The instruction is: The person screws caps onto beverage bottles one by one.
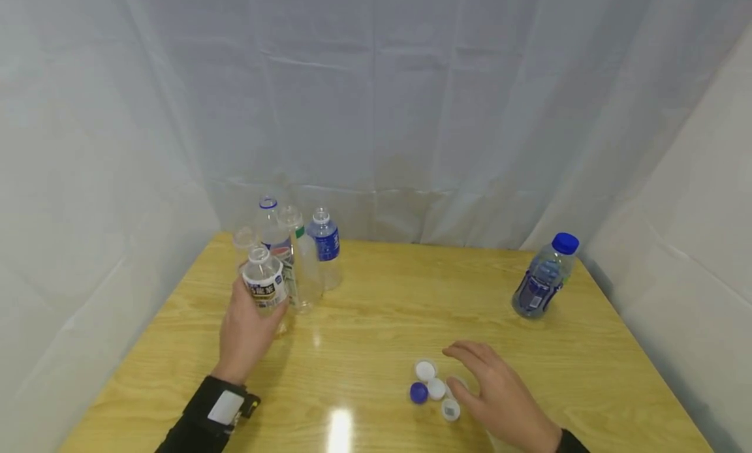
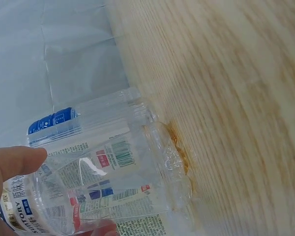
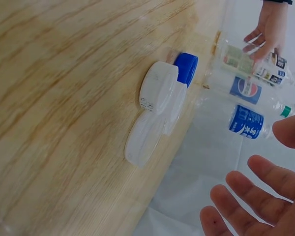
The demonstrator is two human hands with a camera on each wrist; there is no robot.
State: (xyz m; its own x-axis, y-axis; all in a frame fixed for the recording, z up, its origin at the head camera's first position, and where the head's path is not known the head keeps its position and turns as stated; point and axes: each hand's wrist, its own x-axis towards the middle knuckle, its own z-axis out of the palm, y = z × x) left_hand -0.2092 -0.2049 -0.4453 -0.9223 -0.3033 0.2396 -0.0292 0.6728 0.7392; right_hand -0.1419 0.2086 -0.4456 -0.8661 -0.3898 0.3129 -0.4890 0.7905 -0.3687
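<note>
Only left wrist view shows SUNTORY lettering (image 2: 32,219) on clear, white-labelled bottle (image 1: 264,282); left hand (image 1: 248,329) grips it. Right hand (image 1: 499,394) near caps (image 1: 436,389), fingers spread, holding nothing.

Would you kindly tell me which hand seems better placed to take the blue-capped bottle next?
Probably the right hand: it is open, holds nothing and lies nearer the blue-capped bottle, while the left hand grips a clear bottle farther away.
</note>
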